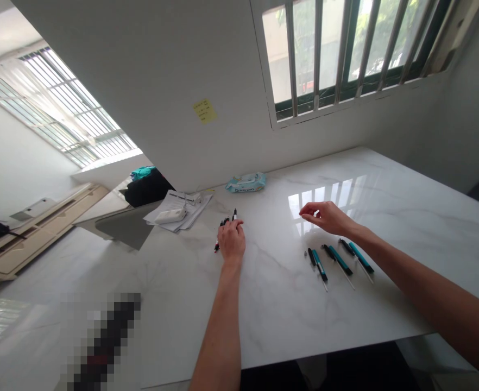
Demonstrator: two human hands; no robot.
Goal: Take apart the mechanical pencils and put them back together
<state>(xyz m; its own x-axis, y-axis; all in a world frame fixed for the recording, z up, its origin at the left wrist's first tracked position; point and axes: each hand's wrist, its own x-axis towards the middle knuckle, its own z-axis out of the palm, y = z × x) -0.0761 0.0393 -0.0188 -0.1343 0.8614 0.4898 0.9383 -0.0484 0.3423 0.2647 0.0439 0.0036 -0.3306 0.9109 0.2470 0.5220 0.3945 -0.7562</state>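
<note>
Your left hand [231,241] is curled over a bunch of black pens [225,221], with the fingers closed around them and the hand resting on the white marble counter [272,331]. Tips stick out on both sides of your grip. Your hand hides most of the bunch, so you can't count them from this view. They look assembled, though that's hard to confirm.

Your right hand [325,217] hovers empty to the right of the bunch, fingers loosely curled, with nothing pinched.

Done so far, as it lies: three teal-and-black pen barrels [339,259] sit in a row right of the bunch, each with a black part beside it and a thin refill [347,279] sticking out toward you. A small grey part [305,253] sits at the row's left end.

Left: the bunch under your left hand, none of it laid out yet.

Behind the bunch are a wet-wipes packet [245,182] and loose papers [178,209].
</note>
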